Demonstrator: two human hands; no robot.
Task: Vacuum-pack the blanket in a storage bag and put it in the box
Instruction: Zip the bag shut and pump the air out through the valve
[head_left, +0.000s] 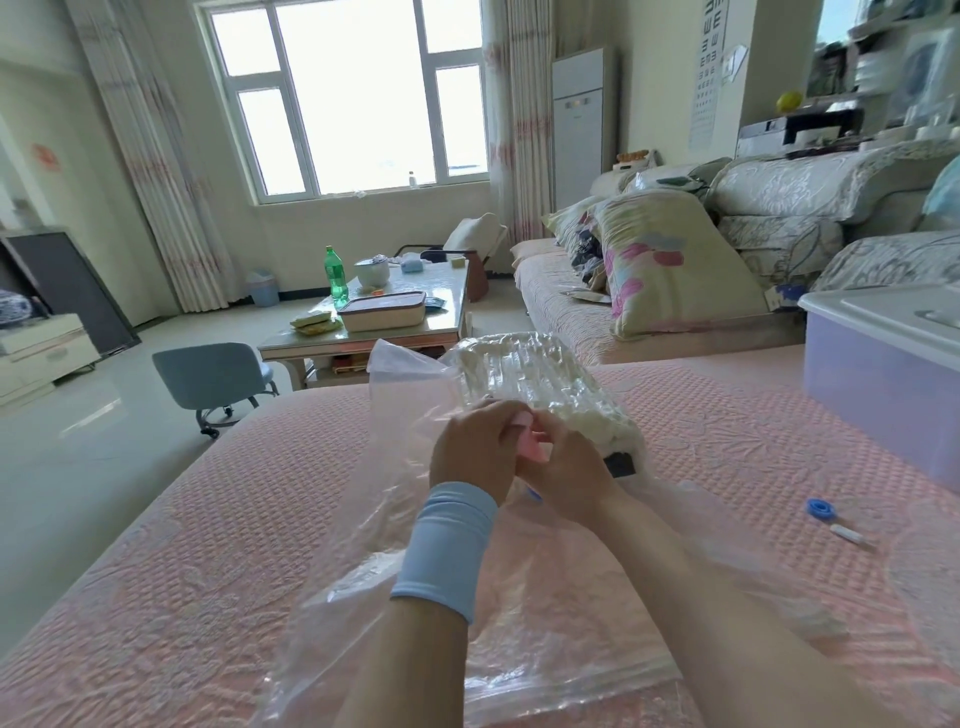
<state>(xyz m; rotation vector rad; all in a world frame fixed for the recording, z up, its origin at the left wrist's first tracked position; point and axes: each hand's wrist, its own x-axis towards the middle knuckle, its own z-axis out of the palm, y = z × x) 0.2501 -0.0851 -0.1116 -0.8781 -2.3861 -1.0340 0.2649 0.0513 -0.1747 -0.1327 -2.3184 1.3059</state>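
Note:
A clear plastic storage bag (395, 587) lies on the pink bedspread (208, 545), with a cream blanket (530, 374) compressed inside its far end. My left hand (475, 449) and my right hand (566, 473) meet over the bag, both closed around a small pink object (535, 441) pressed against the plastic. What the pink object is I cannot tell. A pale blue wristband sits on my left wrist. The translucent lidded storage box (883, 384) stands on the bed at the right.
A blue round cap (820, 508) and a small white tube (852, 535) lie on the bedspread at the right. Beyond the bed are a blue chair (208, 379), a cluttered coffee table (395, 317) and a sofa with pillows (670, 260).

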